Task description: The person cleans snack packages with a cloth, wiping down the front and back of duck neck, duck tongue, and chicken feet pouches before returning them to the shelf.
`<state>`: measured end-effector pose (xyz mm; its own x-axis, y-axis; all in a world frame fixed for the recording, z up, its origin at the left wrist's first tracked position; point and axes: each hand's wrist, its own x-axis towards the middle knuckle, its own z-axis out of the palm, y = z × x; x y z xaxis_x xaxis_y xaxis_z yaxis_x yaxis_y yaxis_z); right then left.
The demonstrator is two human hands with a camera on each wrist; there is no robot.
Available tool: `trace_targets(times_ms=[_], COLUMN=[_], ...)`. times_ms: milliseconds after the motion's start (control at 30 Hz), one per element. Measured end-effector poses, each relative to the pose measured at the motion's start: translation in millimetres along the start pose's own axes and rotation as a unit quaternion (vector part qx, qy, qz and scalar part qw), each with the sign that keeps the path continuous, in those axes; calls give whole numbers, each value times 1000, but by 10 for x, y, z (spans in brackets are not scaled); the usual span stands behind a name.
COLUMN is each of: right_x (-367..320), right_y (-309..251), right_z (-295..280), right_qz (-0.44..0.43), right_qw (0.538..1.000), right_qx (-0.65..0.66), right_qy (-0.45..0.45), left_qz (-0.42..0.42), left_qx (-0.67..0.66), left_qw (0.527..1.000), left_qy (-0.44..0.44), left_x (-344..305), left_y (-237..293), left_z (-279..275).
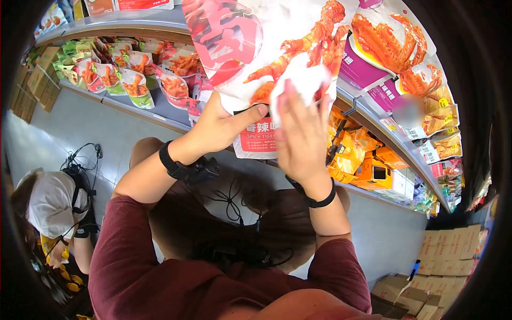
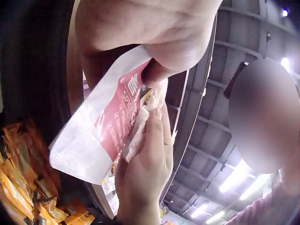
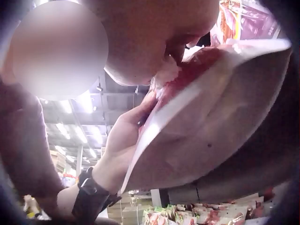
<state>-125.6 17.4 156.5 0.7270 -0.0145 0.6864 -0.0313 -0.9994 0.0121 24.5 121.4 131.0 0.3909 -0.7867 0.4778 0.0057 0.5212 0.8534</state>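
Note:
A large white and red snack pouch [image 1: 290, 24] is held up in front of the shelf, printed with chicken feet and the words "SPICY TIGER". My left hand [image 1: 220, 128] grips its left side, thumb lying across the front and the other fingers hidden behind. Against the pouch's printed face, my right hand [image 1: 304, 144] presses a crumpled white cloth [image 1: 314, 74] with nearly straight fingers, blurred in the head view. The left wrist view shows the cloth [image 2: 136, 136] sandwiched between the right hand [image 2: 149, 161] and the pouch [image 2: 89, 140].
Curved shelves of snack packets [image 1: 136, 80] stretch across the front. Orange packages [image 1: 357, 154] fill a lower level on the right. Cardboard boxes [image 1: 450, 248] stand at the lower right. Another person [image 1: 53, 205] crouches at the left, near black cables [image 1: 85, 160] on the floor.

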Motion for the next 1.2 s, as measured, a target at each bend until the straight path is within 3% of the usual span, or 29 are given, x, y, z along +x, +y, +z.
trace_targets(times_ms=[100,200,333,500,533,733,833,900,967,1033,1100,1200], right_x=[27,-35,-48,-88,-79,4,19,23,5,1,2,16], right_y=[176,382,287,-55,-107,-51,112,225,357,444,485,486], right_z=[-54,-58,-72,-35,-2,-34,-75,-85,-136,-177,-196,-223], right_qz=[66,114,79,-34,-49,-14,-2,49,70,91,103,102], right_qw=[997,990,989,994,996,998,998,999,997,995,993,992], right_qx=[-16,40,90,107,79,41,-4,-1,2,5,42,50], right_qy=[35,74,83,-11,1,-45,-60,12,21,32,50,56], left_qz=[19,-21,-47,-12,41,-16,43,10,-46,-44,25,-11], left_qx=[13,16,56,21,45,36,95,87,69,76,109,96], left_qw=[1000,1000,996,999,998,998,994,996,994,993,990,991], left_qy=[12,-11,-58,-35,-16,-44,-28,-34,-65,-75,-91,-93], left_x=[-10,-48,-47,-57,-43,-44,-16,-38,-43,-31,-13,-19], left_y=[16,26,55,-76,-72,-41,-20,-4,33,40,55,101], left_z=[-4,5,-30,-18,24,-15,32,14,22,36,57,57])
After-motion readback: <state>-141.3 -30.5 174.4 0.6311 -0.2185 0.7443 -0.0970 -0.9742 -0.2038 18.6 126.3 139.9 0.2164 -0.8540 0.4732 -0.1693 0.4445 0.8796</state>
